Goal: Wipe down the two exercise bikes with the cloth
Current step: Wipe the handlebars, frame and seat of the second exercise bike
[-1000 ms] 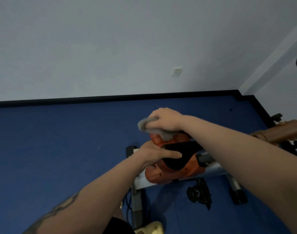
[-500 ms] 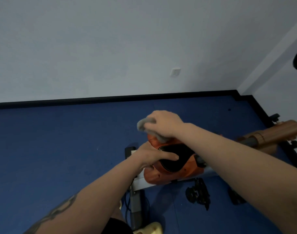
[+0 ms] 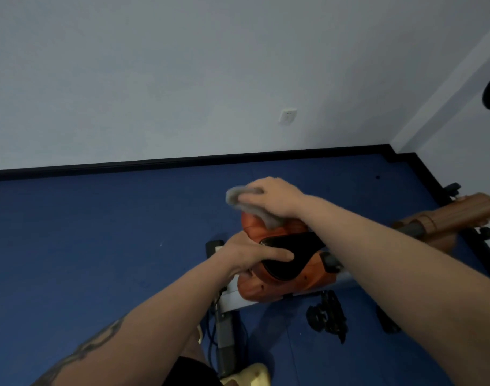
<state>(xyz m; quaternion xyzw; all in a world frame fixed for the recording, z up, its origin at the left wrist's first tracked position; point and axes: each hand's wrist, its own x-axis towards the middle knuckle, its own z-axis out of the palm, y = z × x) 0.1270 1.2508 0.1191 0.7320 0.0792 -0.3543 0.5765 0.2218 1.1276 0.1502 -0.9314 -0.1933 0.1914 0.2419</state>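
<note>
An exercise bike with an orange housing (image 3: 277, 285) and a black saddle (image 3: 287, 253) stands on the blue floor below me. My right hand (image 3: 268, 195) grips a grey cloth (image 3: 255, 208) and presses it on the far top of the orange housing. My left hand (image 3: 252, 254) rests on the near left edge of the black saddle, thumb laid across its top and fingers wrapped under the edge. A brown wood-toned part of a second machine (image 3: 455, 215) shows at the right edge.
A black pedal (image 3: 326, 319) hangs below the housing. The bike's grey base bar (image 3: 225, 338) runs toward me. A grey wall with a socket (image 3: 287, 116) and a black skirting (image 3: 182, 162) lie ahead. Blue floor (image 3: 99, 246) spreads to the left.
My right hand with the cloth has shifted slightly left and nearer across the top of the housing. The left hand keeps its place on the saddle.
</note>
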